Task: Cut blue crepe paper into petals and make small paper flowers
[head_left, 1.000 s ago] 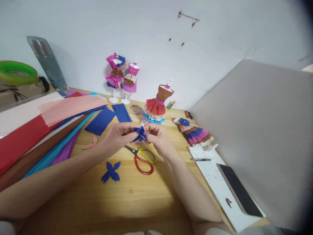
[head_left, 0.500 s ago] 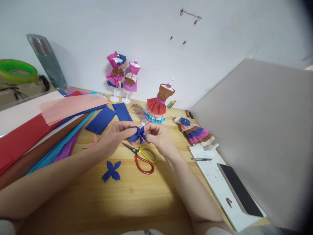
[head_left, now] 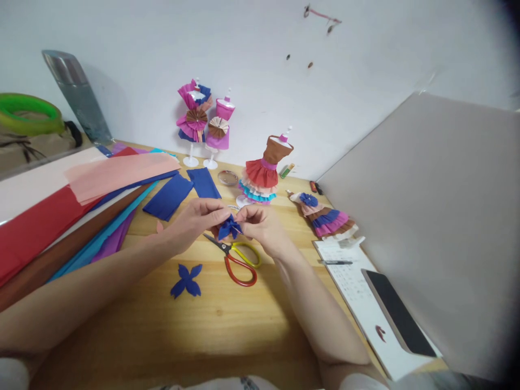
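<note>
Between my two hands is a blue paper flower (head_left: 229, 227), its petals folded and bunched. My left hand (head_left: 205, 216) pinches it from the left, thumb on top. From the right, my right hand (head_left: 260, 225) pinches its edge between thumb and fingertips. Just below lie scissors (head_left: 233, 257) with one red and one yellow handle, blades pointing up and left. A flat blue four-petal paper cutout (head_left: 186, 280) rests on the wooden table nearer to me. A peach paper cutout (head_left: 160, 226) is mostly hidden behind my left forearm.
Coloured paper sheets (head_left: 81, 200) and blue paper pieces (head_left: 168, 196) lie at left. Mini dress forms (head_left: 195, 124) in paper clothes stand by the wall, another (head_left: 264, 168) nearer. At right are a layered paper dress (head_left: 325, 216), a clipboard (head_left: 345, 292) with pen and a phone (head_left: 398, 311).
The blue flower has turned in my fingers, and its petals now look more gathered. The whole view has shifted slightly. Both hands keep hold of the flower.
</note>
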Motion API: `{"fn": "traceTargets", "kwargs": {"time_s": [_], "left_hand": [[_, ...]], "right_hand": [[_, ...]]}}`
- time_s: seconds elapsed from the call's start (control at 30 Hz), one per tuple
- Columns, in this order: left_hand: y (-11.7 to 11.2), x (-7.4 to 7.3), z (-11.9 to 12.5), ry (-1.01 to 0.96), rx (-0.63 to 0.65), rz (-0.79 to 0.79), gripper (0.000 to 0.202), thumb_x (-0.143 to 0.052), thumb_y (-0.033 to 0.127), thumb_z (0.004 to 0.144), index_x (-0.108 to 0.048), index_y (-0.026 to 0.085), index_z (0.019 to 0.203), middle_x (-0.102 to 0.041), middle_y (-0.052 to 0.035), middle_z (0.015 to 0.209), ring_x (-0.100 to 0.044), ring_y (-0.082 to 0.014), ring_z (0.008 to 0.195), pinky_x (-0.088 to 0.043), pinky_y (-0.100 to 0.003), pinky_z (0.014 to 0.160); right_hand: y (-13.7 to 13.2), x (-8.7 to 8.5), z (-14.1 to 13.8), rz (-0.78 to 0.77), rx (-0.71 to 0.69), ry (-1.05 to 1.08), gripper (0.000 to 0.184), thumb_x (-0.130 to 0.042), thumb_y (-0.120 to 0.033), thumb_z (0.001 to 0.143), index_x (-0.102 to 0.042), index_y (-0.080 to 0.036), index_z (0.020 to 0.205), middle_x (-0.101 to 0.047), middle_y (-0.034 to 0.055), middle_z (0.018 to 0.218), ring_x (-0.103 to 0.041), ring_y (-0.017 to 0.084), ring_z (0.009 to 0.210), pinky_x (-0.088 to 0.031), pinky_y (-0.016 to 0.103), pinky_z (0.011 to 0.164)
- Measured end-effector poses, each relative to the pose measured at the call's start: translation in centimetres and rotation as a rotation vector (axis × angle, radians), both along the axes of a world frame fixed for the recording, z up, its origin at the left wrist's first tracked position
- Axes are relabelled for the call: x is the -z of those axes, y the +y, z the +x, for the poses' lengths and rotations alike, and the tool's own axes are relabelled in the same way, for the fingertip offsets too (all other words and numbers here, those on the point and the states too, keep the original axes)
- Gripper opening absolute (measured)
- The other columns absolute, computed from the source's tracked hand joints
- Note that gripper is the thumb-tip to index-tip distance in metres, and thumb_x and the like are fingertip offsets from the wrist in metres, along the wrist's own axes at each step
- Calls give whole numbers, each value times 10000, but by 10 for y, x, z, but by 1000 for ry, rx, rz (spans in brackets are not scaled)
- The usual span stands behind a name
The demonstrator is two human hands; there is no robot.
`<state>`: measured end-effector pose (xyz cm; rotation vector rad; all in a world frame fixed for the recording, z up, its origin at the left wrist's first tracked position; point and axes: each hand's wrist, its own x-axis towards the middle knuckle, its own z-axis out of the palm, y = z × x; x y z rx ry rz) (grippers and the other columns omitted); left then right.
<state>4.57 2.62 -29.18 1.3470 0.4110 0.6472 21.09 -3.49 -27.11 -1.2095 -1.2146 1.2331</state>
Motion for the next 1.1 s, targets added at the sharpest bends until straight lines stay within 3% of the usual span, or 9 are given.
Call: {"fn": "traceTargets", "kwargs": {"time_s": [0.17, 0.4, 0.63, 1.1], "left_hand": [[5, 2, 1, -10, 38, -70, 356, -666, 466, 837, -697, 114, 795, -664, -28, 614, -620, -123, 533, -484, -231, 531], [5, 1, 5, -49, 51, -245, 508, -751, 588, 701, -701, 84, 748, -689, -82, 602, -622, -152, 484, -505, -252, 476], [9, 10, 6, -82, 89, -398, 489, -702, 580, 760, -698, 91, 778, -719, -110, 627, -675, -189, 529, -539, -271, 507], [2, 8, 8, -39, 39, -438, 440, -637, 538, 833, -669, 111, 730, -691, -92, 557, -631, -155, 454, -484, -223, 447]], "right_hand": [[2, 6, 1, -4, -2, 11, 72, -654, -194, 548, -589, -172, 570, -531, -62, 509, -418, 49, 433, -343, 192, 440], [2, 9, 7, 23, -15, -68, 192, -751, -283, 566, -598, -170, 587, -578, -28, 557, -485, 79, 495, -394, 207, 476], [4, 11, 10, 32, -20, -86, 213, -781, -292, 569, -611, -164, 592, -599, -14, 587, -534, 97, 546, -433, 221, 518], [1, 10, 6, 63, -10, -159, 54, -632, -183, 550, -594, -171, 586, -546, -49, 549, -456, 71, 500, -374, 196, 479]]}}
